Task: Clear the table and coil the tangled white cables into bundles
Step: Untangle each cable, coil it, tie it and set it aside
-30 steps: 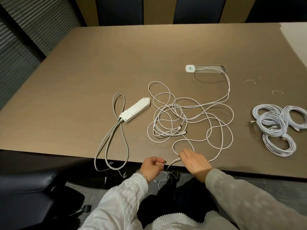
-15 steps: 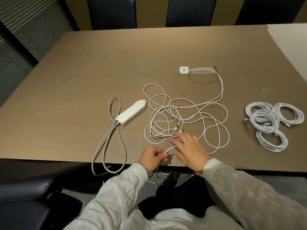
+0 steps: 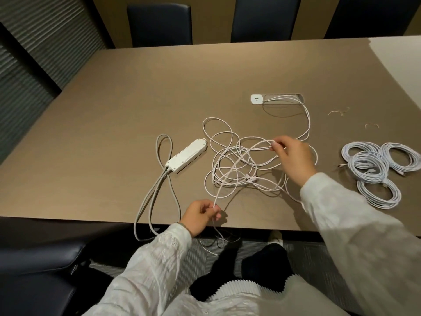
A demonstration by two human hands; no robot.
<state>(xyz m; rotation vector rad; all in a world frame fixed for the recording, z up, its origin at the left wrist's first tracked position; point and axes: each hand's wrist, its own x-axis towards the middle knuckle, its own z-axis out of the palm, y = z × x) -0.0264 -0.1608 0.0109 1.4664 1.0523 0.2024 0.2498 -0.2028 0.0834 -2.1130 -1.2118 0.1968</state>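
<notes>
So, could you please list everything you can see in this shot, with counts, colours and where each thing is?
Tangled cable: one heap, white, table centre; a strand is lifted between both hands.
Coiled bundles: about four, white, right side of the table.
Power strip: one, white, left of the tangle, its grey cord looping over the near edge.
Charger plug: one, white, at the table's cable slot.
Wire ties: a few, pale, far right.
Table: one, brown.
Chairs: three dark ones at the far side, one near left.
Left hand: pinches the strand at the near edge.
Right hand: pinches the same strand above the tangle.
</notes>
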